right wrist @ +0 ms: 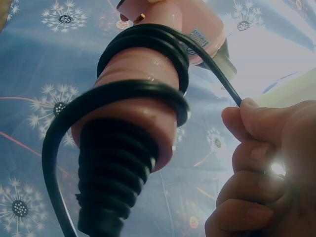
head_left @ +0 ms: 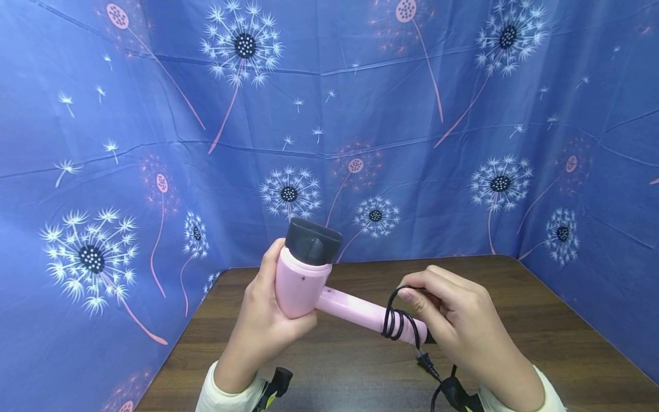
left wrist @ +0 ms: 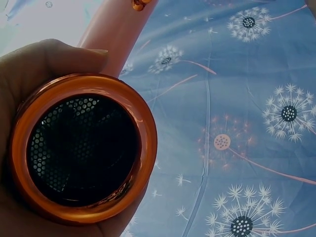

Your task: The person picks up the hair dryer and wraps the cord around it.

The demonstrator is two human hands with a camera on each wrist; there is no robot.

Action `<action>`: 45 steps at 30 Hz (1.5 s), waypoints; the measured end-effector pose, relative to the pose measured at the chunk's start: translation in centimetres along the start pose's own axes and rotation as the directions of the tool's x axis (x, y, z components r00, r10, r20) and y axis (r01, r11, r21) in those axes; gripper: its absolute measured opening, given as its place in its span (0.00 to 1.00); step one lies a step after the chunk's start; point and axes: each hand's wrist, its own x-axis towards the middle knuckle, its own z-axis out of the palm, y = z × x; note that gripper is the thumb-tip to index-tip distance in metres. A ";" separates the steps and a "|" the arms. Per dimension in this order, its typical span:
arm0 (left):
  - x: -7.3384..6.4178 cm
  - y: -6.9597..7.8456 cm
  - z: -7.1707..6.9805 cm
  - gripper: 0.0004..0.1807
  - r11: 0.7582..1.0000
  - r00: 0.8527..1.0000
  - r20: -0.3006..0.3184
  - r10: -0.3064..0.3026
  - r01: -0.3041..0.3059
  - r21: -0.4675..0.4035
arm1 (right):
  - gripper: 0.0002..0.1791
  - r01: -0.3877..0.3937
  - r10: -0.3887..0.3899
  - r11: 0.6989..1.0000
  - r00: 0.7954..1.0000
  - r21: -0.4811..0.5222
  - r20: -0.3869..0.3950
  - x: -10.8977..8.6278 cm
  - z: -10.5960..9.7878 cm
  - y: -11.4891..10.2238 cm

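Observation:
A pink hair dryer [head_left: 301, 292] with a black nozzle [head_left: 313, 241] is held above the table. My left hand [head_left: 265, 315] grips its barrel, thumb and fingers around it. Seen in the left wrist view, the rear grille [left wrist: 81, 148] sits inside a shiny copper-coloured ring. Black cord [right wrist: 143, 38] winds several turns around the pink handle [head_left: 355, 308], above a ribbed black sleeve [right wrist: 116, 168] at the handle's end. My right hand [head_left: 463, 320] pinches the cord between thumb and index finger, beside the handle. The plug [head_left: 426, 361] hangs below the handle's end.
A brown wooden table [head_left: 360, 366] lies under both hands. Blue curtains [head_left: 329, 114] with a dandelion print surround it at the back and both sides. Black straps with devices [head_left: 458, 395] sit at both wrists, over pale sleeves [head_left: 226, 395].

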 end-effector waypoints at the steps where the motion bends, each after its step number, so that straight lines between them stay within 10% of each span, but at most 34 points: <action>1: 0.0 0.0 0.0 0.66 1.000 1.000 0.005 -0.002 0.002 -0.001 | 0.08 0.003 -0.003 1.000 1.000 0.001 -0.002 0.0 0.0 0.0; 25: 0.0 0.3 -0.5 0.67 0.990 0.994 0.103 -0.047 0.060 -0.129 | 0.01 -0.009 0.009 0.999 1.000 0.031 0.004 -0.1 0.4 0.6; 31: 0.1 0.3 -0.6 0.67 0.979 0.991 0.121 -0.050 0.073 -0.193 | 0.18 -0.061 0.059 0.998 0.997 0.031 0.051 -0.3 0.4 0.8; 45: 0.1 0.3 -0.7 0.66 0.960 0.988 0.144 -0.058 0.094 -0.264 | 0.15 -0.143 0.142 0.990 0.983 0.009 0.115 -0.4 0.5 1.0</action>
